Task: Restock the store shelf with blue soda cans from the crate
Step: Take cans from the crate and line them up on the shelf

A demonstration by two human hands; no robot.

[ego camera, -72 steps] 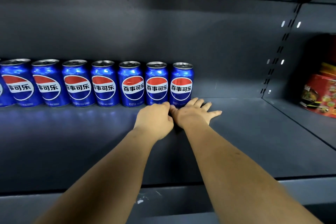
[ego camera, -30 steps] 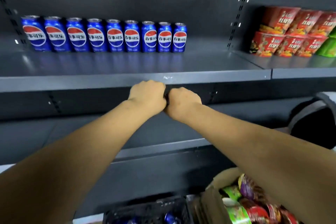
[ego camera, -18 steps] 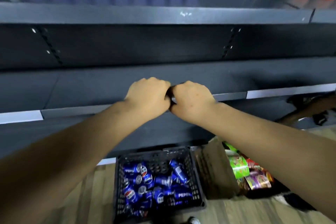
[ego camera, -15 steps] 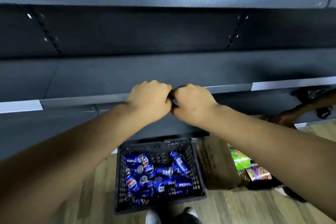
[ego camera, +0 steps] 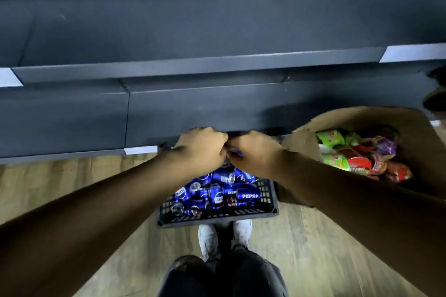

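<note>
We are at the fetching step: both arms reach down toward the crate (ego camera: 217, 217) on the floor (ego camera: 72, 181), where the cans (ego camera: 224, 194) lie jumbled on their sides. Our left hand (ego camera: 202, 149) and right hand (ego camera: 253, 152) hang side by side above the far end of the crate, knuckles touching, fingers curled under. Whether they hold anything we cannot tell; the picture is blurred. Next we judge that each hand must drop further, spread, and close round one can. The shelf (ego camera: 217, 65) edges overhang just above the hands. A cardboard box (ego camera: 362, 123) of snack packets (ego camera: 357, 152) stands just beside the crate on the right, and our shoes (ego camera: 224, 234) are at its near edge.
</note>
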